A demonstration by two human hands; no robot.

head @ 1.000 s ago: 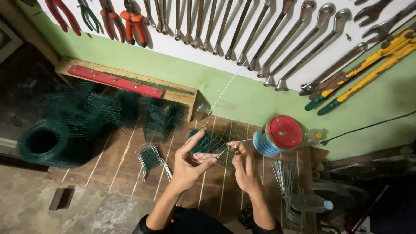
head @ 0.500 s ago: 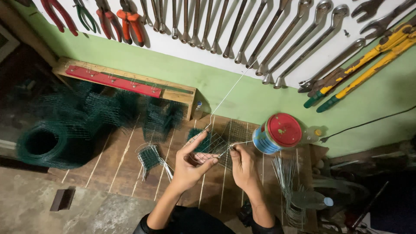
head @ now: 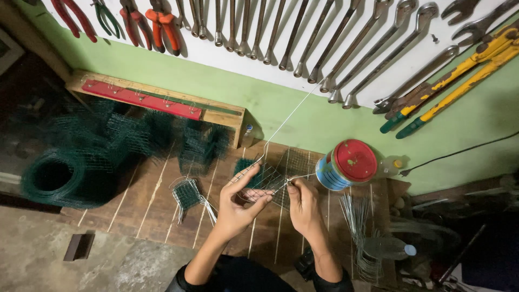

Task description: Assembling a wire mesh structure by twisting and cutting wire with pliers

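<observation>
My left hand (head: 238,208) pinches the near edge of a small square of green wire mesh (head: 261,176) held above the wooden floorboards (head: 146,208). My right hand (head: 304,203) grips a thin wire (head: 289,116) at the mesh's right edge. The wire runs taut up and to the right toward the wall. A second folded mesh piece (head: 187,193) with loose wire ends lies on the boards just left of my left hand.
A blue tin with a red lid (head: 346,165) stands right of my hands. Cut wire lengths (head: 359,221) lie beside a plastic bottle (head: 386,247). Rolls and stacks of green mesh (head: 70,173) fill the left. Wrenches (head: 335,43) and pliers (head: 162,24) hang on the wall.
Both hands have stayed on the mesh piece; my left fingers shifted slightly along its edge and the wire stays taut.
</observation>
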